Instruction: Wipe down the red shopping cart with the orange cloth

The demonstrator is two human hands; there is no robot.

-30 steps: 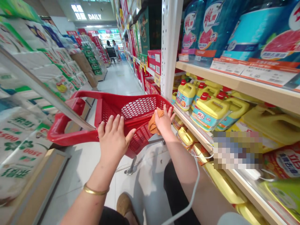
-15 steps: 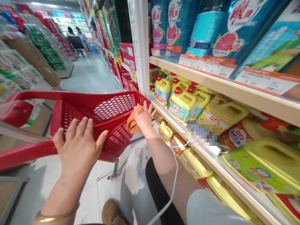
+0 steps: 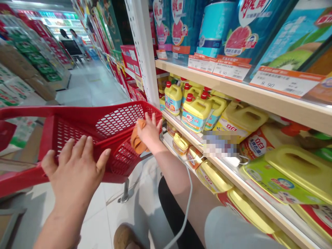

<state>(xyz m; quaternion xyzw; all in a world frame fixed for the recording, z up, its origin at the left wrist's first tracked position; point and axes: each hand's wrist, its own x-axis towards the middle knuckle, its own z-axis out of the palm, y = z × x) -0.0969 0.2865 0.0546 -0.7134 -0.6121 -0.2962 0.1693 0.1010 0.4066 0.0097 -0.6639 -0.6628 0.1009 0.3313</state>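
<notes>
My left hand rests over the near side of a red plastic shopping cart, its fingers stretched and the thumb apart. Whether the palm touches the cart cannot be made out. My right hand is at the cart's far right corner, holding an orange cloth between palm and thumb against the red side. Its other fingers are spread over the rim. Inside, the visible part of the cart shows only red perforated walls.
To the right, shelves hold large blue bottles and several yellow jugs. A white cable hangs from the lower shelf across my right arm. A white post stands beside the cart. Two people are far down the aisle.
The view has turned slightly to the right, so shelves and cart sit further left. Both hands stay at the cart, and the cloth is still in my right hand.
</notes>
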